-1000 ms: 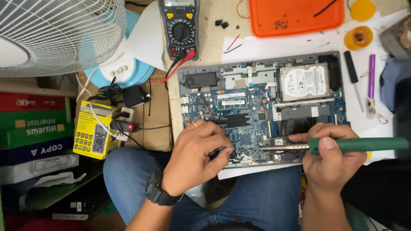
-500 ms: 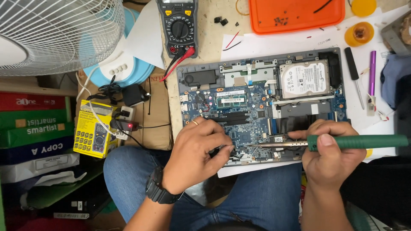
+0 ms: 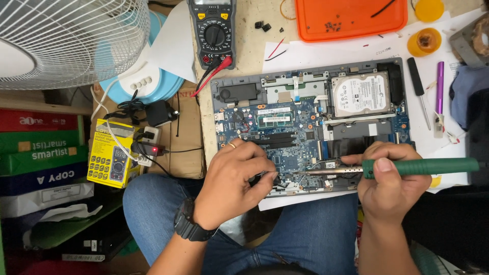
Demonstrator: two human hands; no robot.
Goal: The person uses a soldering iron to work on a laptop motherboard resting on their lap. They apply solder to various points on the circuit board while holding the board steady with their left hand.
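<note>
An opened laptop (image 3: 244,94) lies on the bench with its blue circuit board (image 3: 300,140) and silver hard drive (image 3: 360,94) exposed. My right hand (image 3: 389,181) grips a soldering iron with a green handle (image 3: 433,165); its metal shaft points left toward the board's near edge. My left hand (image 3: 232,186), wearing a ring and a black wristwatch, pinches a small dark tool or wire (image 3: 266,175) against the board close to the iron's tip. What exactly the fingers hold is too small to tell.
A black and yellow multimeter (image 3: 214,33) with red and black leads stands behind the laptop. An orange tray (image 3: 351,20) sits at the back. A black screwdriver (image 3: 418,89) and a purple tool (image 3: 439,89) lie right. A white fan (image 3: 66,35), power strip (image 3: 145,147) and paper boxes (image 3: 41,158) are left.
Both hands stay at the board's near edge. The soldering iron has shifted only slightly; the view has drifted a little.
</note>
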